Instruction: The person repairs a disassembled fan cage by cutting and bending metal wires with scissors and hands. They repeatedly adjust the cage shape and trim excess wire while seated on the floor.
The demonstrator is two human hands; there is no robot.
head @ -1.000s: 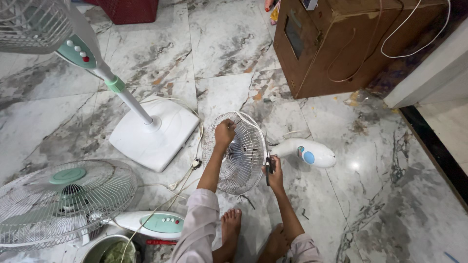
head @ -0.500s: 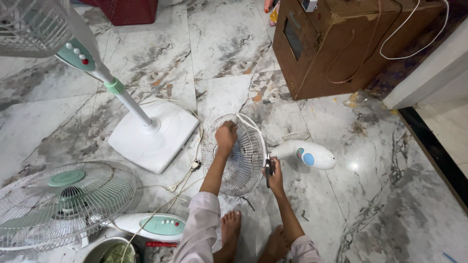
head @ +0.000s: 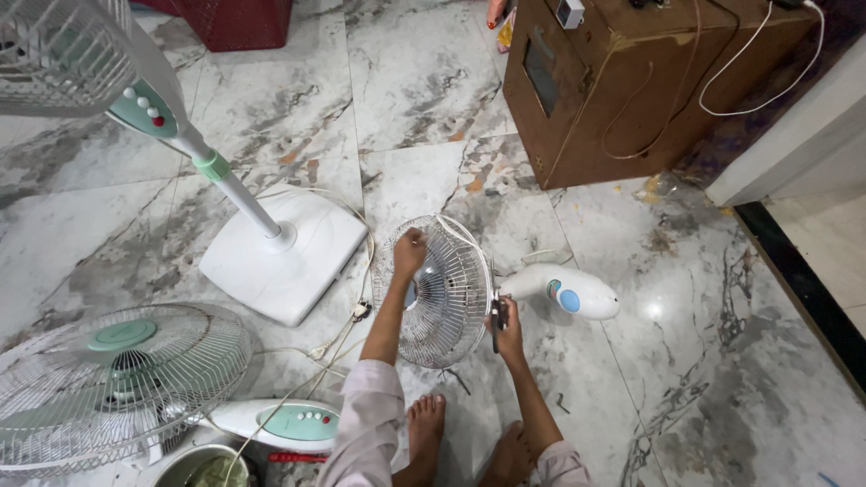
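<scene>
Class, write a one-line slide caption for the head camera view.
Left hand grips a small fan's wire grille on a marble floor while the right hand holds a dark tool at its rim.

I see my left hand (head: 409,252) gripping the upper rim of the small fan's wire grille (head: 442,293), which lies on the marble floor (head: 397,108). My right hand (head: 507,317), at three o'clock of the grille, pinches a dark tool (head: 495,317) against its rim. The fan's white body (head: 564,290) points toward three o'clock. At ten o'clock stands a pedestal fan's white base (head: 284,257); at one o'clock, a brown wooden cabinet (head: 631,81).
</scene>
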